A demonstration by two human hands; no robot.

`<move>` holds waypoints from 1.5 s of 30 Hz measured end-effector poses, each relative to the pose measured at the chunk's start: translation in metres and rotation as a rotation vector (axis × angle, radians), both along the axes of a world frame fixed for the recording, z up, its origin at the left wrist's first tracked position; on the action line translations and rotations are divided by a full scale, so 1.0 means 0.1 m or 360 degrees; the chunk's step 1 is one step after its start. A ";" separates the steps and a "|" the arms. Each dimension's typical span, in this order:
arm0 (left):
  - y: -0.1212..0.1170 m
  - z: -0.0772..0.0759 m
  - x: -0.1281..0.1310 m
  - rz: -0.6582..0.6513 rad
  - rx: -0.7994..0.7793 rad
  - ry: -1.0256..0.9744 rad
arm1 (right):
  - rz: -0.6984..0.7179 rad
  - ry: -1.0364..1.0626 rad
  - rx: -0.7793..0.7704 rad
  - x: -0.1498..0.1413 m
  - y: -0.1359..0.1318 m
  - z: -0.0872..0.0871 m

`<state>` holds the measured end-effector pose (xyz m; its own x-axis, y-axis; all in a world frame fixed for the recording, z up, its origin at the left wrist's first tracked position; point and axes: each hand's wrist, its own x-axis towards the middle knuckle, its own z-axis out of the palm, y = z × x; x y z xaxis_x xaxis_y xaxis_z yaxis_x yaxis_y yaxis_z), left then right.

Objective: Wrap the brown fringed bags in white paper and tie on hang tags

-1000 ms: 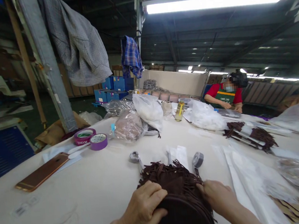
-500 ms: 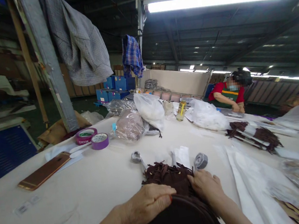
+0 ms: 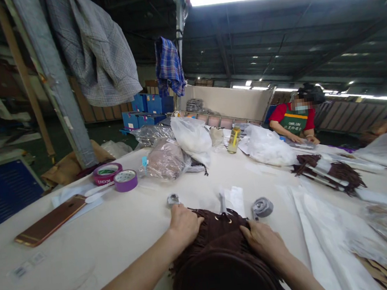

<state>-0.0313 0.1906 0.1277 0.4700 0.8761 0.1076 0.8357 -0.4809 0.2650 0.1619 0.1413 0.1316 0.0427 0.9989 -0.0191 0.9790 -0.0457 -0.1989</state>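
Observation:
A dark brown fringed bag [image 3: 222,244] lies on the table in front of me, its round base towards me and its eyeleted end pointing away. My left hand [image 3: 185,223] is closed on the far left edge of the bag, fingers curled and partly hidden. On the opposite edge, my right hand [image 3: 263,242] grips the bag's side, with its thumb on top. Beyond the left hand sits a small wrapped grey roll [image 3: 172,199]. A larger grey coil [image 3: 262,207] rests just past the right hand. A white tag [image 3: 236,198] lies at the bag's far end.
To the left are a phone [image 3: 51,220] and purple tape rolls [image 3: 126,180]. Plastic-wrapped goods [image 3: 166,159], a white plastic bag [image 3: 192,138] and a yellow bottle [image 3: 234,140] stand farther back. Another brown fringed item [image 3: 329,171] lies right. A co-worker [image 3: 294,122] works across the table.
My left hand has moved from across the bag's top to its far left edge and closed there. The right hand keeps its hold. The view has tilted slightly.

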 end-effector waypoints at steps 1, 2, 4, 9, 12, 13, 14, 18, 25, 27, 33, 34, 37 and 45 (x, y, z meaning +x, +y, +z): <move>0.01 0.00 -0.05 0.0059 0.0016 0.0017 | -0.0065 -0.0012 0.0012 0.05 -0.03 -0.02; 0.01 0.00 -0.09 0.0088 0.0029 0.0021 | -0.0117 -0.0017 0.0031 0.08 -0.06 -0.02; 0.01 0.01 -0.12 0.0049 0.0054 -0.0014 | -0.0126 0.0015 0.0084 0.10 -0.07 0.01; 0.02 0.03 -0.13 -0.0317 -0.0056 -0.0165 | 0.0088 0.0176 0.0060 0.05 -0.05 0.11; -0.04 0.10 -0.34 -0.0270 -0.0102 -0.0253 | -0.0048 0.0185 0.0082 0.12 -0.22 0.22; -0.09 0.14 -0.45 -0.0276 -0.0145 -0.0334 | -0.0047 0.0258 0.0119 0.15 -0.32 0.27; -0.17 0.18 -0.55 -0.0316 -0.0222 -0.0453 | -0.0003 0.0385 0.0155 0.18 -0.43 0.33; -0.64 0.20 -0.87 -0.0331 -0.0495 -0.0884 | 0.0245 0.0864 0.0178 0.18 -0.87 0.49; -1.04 -0.23 -0.83 0.0097 -0.0765 -0.1363 | 0.0167 0.0944 0.0148 0.16 -1.13 0.31; -1.03 -0.28 -0.83 0.0134 -0.0884 -0.1562 | 0.0096 0.1014 0.0180 0.20 -1.16 0.23; -1.17 -0.43 -0.88 0.0216 -0.1047 -0.1807 | -0.0025 0.1427 -0.0027 0.24 -1.33 -0.04; -1.21 -0.47 -0.87 0.0249 -0.1080 -0.1887 | -0.0037 0.1514 -0.0044 0.23 -1.36 -0.06; -1.28 -0.53 -0.80 0.0386 -0.1126 -0.2118 | -0.0063 0.1765 -0.0060 0.16 -1.41 -0.10; -1.30 -0.57 -0.67 0.0578 -0.1191 -0.2395 | -0.0246 0.2238 -0.0005 0.15 -1.45 -0.14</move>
